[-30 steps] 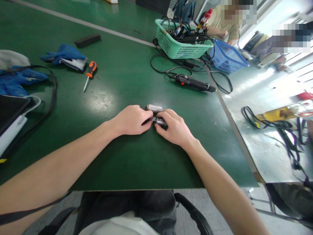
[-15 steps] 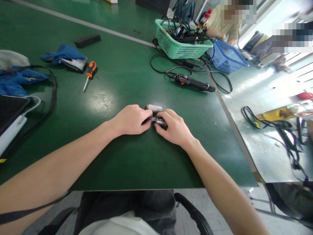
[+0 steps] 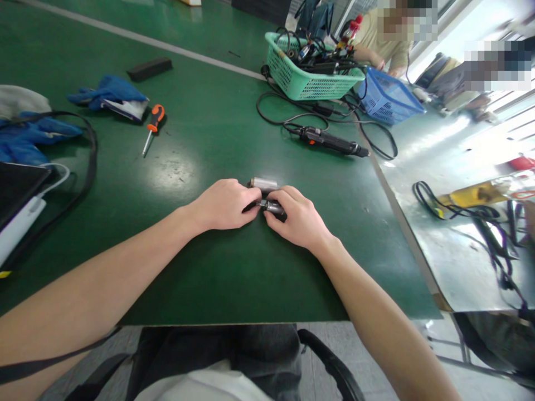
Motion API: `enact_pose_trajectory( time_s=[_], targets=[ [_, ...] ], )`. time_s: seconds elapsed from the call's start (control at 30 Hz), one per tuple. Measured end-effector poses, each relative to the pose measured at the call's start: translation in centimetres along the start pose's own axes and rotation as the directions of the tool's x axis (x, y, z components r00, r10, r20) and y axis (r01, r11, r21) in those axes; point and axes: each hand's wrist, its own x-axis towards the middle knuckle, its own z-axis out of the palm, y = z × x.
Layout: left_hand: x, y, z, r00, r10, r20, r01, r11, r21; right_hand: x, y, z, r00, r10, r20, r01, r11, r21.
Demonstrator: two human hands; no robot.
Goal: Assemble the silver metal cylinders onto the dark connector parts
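Note:
Over the green table, my left hand and my right hand almost meet, fingertips close together. Both are closed on a small dark metal cylindrical part. The right fingers wrap its thicker body, while the left thumb and fingers pinch its thin end; much of it is hidden by the fingers. Just beyond lies a silver metal cylinder, resting on its side close to the fingers of both hands. I cannot tell whether they touch it.
A black electric screwdriver with a cable lies at the upper right, before a green basket of tools and a blue basket. An orange-black screwdriver, blue gloves and a dark block lie left. A person sits beyond.

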Motion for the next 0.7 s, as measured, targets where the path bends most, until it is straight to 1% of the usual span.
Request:
enact_pose_trajectory(
  time_s=[0.27,0.37,0.43,0.53,0.6,0.67,0.7],
  targets=[
    [0.1,0.0,0.0,0.999,0.034,0.01,-0.034,0.999,-0.013,-0.1,0.0,-0.2,1.0,-0.017,0.01,0.017,1.0,-0.023],
    [0.1,-0.2,0.1,0.999,0.028,0.018,-0.028,0.999,-0.02,-0.1,-0.5,-0.6,0.993,-0.078,0.088,0.084,0.994,-0.065],
    [0.1,-0.3,0.2,1.0,0.015,0.026,-0.014,0.999,-0.029,-0.2,-1.1,-1.0,0.984,-0.096,0.15,0.116,0.984,-0.132],
    [0.0,-0.5,0.3,1.0,0.004,0.03,-0.003,0.999,-0.042,-0.8,-2.1,-1.8,0.978,-0.046,0.203,0.096,0.966,-0.242],
    [0.0,-0.6,0.3,0.999,0.007,0.035,-0.006,0.999,-0.036,-1.7,-2.3,-2.6,0.973,-0.007,0.232,0.076,0.954,-0.291],
    [-0.1,-0.6,0.3,0.999,0.012,0.035,-0.011,0.999,-0.031,-3.0,-1.5,-3.5,0.967,0.042,0.251,0.048,0.939,-0.341],
    [-0.1,-0.6,0.3,0.999,0.013,0.034,-0.012,0.999,-0.031,-3.7,-0.7,-4.0,0.965,0.075,0.252,0.025,0.928,-0.371]
  ],
)
